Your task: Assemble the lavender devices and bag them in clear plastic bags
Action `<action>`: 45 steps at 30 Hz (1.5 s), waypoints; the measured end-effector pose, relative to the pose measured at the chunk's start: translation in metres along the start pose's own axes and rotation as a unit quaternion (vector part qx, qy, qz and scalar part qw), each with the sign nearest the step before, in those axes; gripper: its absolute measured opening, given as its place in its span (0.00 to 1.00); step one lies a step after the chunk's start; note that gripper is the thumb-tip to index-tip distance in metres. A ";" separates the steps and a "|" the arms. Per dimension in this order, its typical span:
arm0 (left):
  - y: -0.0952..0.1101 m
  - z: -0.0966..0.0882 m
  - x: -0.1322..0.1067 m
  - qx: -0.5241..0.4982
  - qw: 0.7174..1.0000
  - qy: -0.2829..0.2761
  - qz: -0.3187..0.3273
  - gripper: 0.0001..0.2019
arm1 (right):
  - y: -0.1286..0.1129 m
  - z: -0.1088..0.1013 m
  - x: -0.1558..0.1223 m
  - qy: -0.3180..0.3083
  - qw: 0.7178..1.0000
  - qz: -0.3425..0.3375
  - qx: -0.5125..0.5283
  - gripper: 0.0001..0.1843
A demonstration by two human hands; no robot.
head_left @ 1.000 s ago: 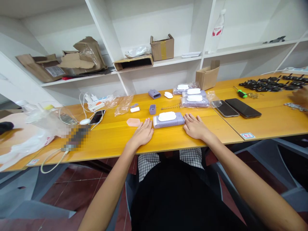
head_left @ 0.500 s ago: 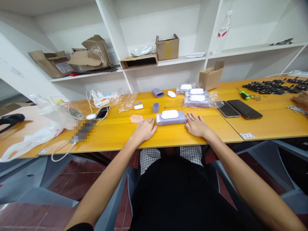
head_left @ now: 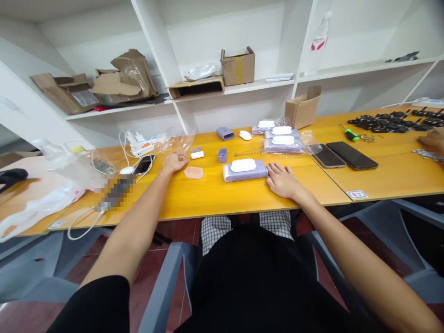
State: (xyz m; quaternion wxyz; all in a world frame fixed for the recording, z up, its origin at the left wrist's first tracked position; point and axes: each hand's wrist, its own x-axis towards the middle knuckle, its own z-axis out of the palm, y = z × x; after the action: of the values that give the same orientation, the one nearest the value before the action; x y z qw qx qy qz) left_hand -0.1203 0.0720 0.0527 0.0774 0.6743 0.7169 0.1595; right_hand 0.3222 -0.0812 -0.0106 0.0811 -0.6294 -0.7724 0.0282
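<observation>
My left hand (head_left: 174, 162) is stretched forward over the orange table (head_left: 215, 194), its fingers at the edge of a clear plastic bag (head_left: 173, 143); whether they grip it is unclear. A pale pink pad (head_left: 194, 172) lies just right of it. My right hand (head_left: 282, 180) lies flat and open on the table, touching the right end of a purple device with a white top (head_left: 244, 169). Behind it lie a small purple cup (head_left: 222, 155), a white and purple piece (head_left: 196, 154), a spring (head_left: 247, 152), a purple cap (head_left: 225, 134) and a white oval piece (head_left: 245, 135).
Bagged purple devices (head_left: 281, 141) lie at the back, two phones (head_left: 342, 155) and a green screwdriver (head_left: 348, 133) to the right, black parts (head_left: 395, 121) farther on. Another person's hand (head_left: 433, 141) is at the right edge. Chargers, a phone (head_left: 142, 164) and plastic bags (head_left: 52, 185) lie left.
My left hand has left the device's left end and reached forward and left to the clear bag. The right hand has stayed put.
</observation>
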 end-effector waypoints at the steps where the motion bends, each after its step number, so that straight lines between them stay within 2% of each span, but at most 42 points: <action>1: -0.006 0.001 0.000 -0.003 1.000 0.019 -0.010 0.18 | 0.001 0.001 0.000 0.005 1.000 -0.002 0.003 0.36; 3: -0.017 -0.003 -0.005 -0.010 0.997 0.075 -0.013 0.14 | 0.003 0.001 0.001 0.018 1.000 -0.007 0.015 0.35; 6: -0.026 -0.024 -0.027 -0.024 0.987 0.152 0.055 0.13 | 0.007 -0.007 0.002 0.050 0.996 -0.024 0.067 0.32; 8: -0.021 -0.041 -0.055 -0.046 0.961 0.218 0.162 0.13 | 0.006 -0.020 0.001 0.095 0.986 -0.021 0.135 0.30; 10: -0.009 -0.054 -0.093 -0.043 0.941 0.229 0.245 0.10 | 0.000 -0.037 -0.004 0.152 0.961 0.007 0.229 0.27; 12: 0.007 -0.059 -0.133 -0.033 0.923 0.209 0.321 0.07 | -0.009 -0.056 -0.011 0.171 0.927 0.027 0.334 0.29; 14: 0.022 -0.056 -0.167 -0.034 0.908 0.167 0.384 0.06 | -0.017 -0.069 -0.018 0.140 0.872 0.031 0.469 0.33; 16: 0.031 -0.049 -0.191 -0.051 0.894 0.134 0.425 0.06 | -0.020 -0.075 -0.022 0.087 0.812 0.040 0.575 0.36; 18: 0.036 -0.040 -0.205 -0.065 0.884 0.115 0.448 0.08 | -0.019 -0.073 -0.022 0.054 0.770 0.047 0.635 0.37; 21: 0.039 -0.028 -0.219 -0.070 0.875 0.089 0.470 0.11 | -0.011 -0.065 -0.019 0.013 0.744 0.043 0.666 0.37; 25: 0.043 -0.016 -0.238 -0.049 0.875 0.042 0.480 0.13 | -0.004 -0.063 -0.016 -0.080 0.723 0.028 0.685 0.41; 27: 0.046 -0.012 -0.247 -0.043 0.878 0.021 0.477 0.13 | -0.002 -0.066 -0.017 -0.109 0.725 0.021 0.680 0.44; 32: 0.046 -0.014 -0.258 -0.096 0.882 0.017 0.462 0.11 | 0.009 -0.064 -0.016 -0.107 0.788 0.020 0.606 0.51; 35: 0.044 -0.024 -0.261 -0.134 0.866 0.014 0.481 0.13 | 0.017 -0.056 -0.015 -0.128 0.788 0.035 0.601 0.48; 38: 0.042 -0.035 -0.264 -0.155 0.862 -0.022 0.482 0.13 | 0.021 -0.049 -0.014 -0.133 0.788 0.038 0.600 0.46; 41: 0.044 -0.038 -0.263 -0.168 0.879 -0.053 0.443 0.16 | 0.017 -0.045 -0.012 -0.125 0.790 0.028 0.599 0.43; 43: 0.050 -0.034 -0.257 -0.169 0.897 -0.038 0.406 0.21 | 0.012 -0.042 -0.010 -0.114 0.795 0.025 0.596 0.40; 45: 0.058 -0.024 -0.249 -0.145 0.917 0.003 0.370 0.21 | 0.004 -0.040 -0.007 -0.097 0.800 0.031 0.592 0.38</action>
State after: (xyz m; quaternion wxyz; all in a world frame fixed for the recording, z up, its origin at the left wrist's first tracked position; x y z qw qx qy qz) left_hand -0.0538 -0.1757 0.0685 0.1078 0.8723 0.3851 0.2813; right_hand 0.3336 -0.0901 0.0279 0.3615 -0.4763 -0.5897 0.5429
